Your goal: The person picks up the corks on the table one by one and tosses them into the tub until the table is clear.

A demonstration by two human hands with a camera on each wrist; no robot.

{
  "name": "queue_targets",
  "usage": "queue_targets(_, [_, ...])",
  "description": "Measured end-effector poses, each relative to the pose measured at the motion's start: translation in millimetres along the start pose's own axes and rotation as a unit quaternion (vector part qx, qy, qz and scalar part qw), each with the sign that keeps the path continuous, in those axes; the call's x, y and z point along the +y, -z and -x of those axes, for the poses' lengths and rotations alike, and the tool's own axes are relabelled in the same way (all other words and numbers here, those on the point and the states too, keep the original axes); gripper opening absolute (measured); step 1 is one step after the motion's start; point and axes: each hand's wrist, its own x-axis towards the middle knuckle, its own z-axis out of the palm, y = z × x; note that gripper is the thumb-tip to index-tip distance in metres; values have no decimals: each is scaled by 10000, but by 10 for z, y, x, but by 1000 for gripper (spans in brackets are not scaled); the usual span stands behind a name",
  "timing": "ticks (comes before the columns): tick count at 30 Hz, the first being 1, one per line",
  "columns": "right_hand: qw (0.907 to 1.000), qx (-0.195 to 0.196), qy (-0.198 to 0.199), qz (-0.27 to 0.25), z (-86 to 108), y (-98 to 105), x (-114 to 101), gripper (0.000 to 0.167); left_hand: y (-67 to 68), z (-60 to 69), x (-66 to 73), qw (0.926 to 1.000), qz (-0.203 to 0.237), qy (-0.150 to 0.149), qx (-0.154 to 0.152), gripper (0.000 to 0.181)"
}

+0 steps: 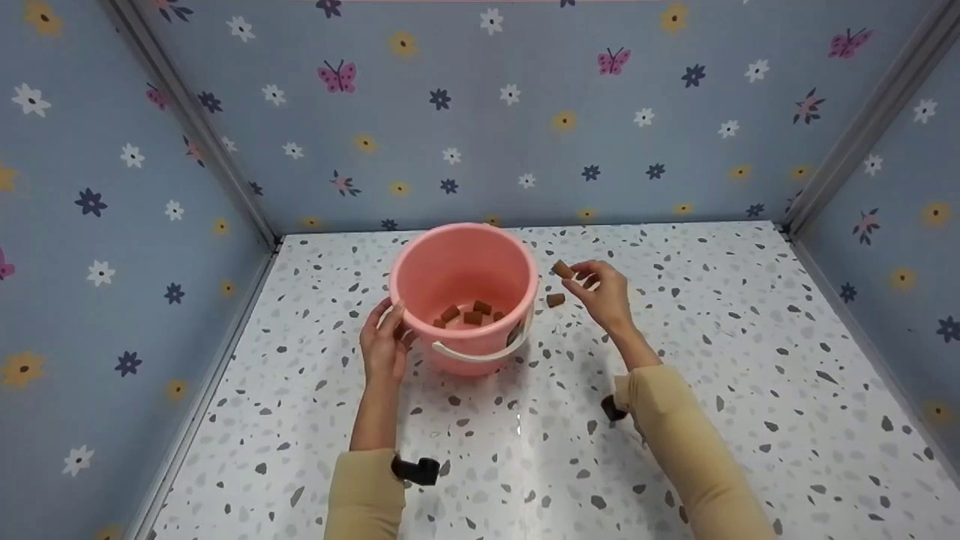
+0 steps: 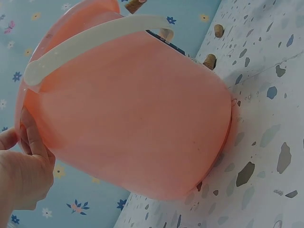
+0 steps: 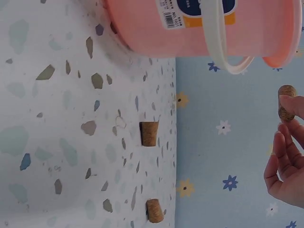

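Note:
A pink bucket point(image 1: 466, 360) with a white handle point(image 1: 480, 358) stands upright, several brown corks point(image 1: 472, 318) lying at its bottom. My left hand point(image 1: 383, 341) holds the bucket's rim at the near left side, thumb and fingers on either side of the edge in the left wrist view. Right of the bucket, my right hand point(image 1: 604, 296) pinches a cork point(image 3: 286, 102) between thumb and fingertips, above the table and apart from the rim. Below it, a loose cork point(image 1: 555, 300) lies on the table, and the right wrist view shows a second loose cork point(image 3: 154, 211).
The speckled white table point(image 1: 517, 457) is bounded by a flowered blue wall point(image 1: 480, 150) behind and similar panels at left and right. A printed label point(image 3: 190, 9) is on the bucket's side. Black wrist cameras point(image 1: 420, 471) sit on both forearms.

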Motion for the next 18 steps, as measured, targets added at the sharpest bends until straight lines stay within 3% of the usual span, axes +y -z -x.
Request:
queue_targets(1, [10000, -5, 82, -53, -10, -5, -40, 20, 46, -46, -36, 10000, -11, -45, -38, 44])
queue_targets(3, [9996, -32, 234, -162, -31, -18, -122, 20, -34, 32, 25, 9995, -287, -4, 126, 45])
queue_targets(6, [9990, -97, 347, -251, -66, -44, -245, 20, -53, 47, 42, 9991, -372, 3, 179, 46])
queue_targets(11, [9983, -281, 447, -242, -125, -102, -417, 20, 62, -64, -63, 9983, -513, -77, 277, 46])
queue_targets(18, [9954, -595, 733, -189, -184, -211, -636, 20, 21, -61, -40, 9965, -701, -15, 448, 50])
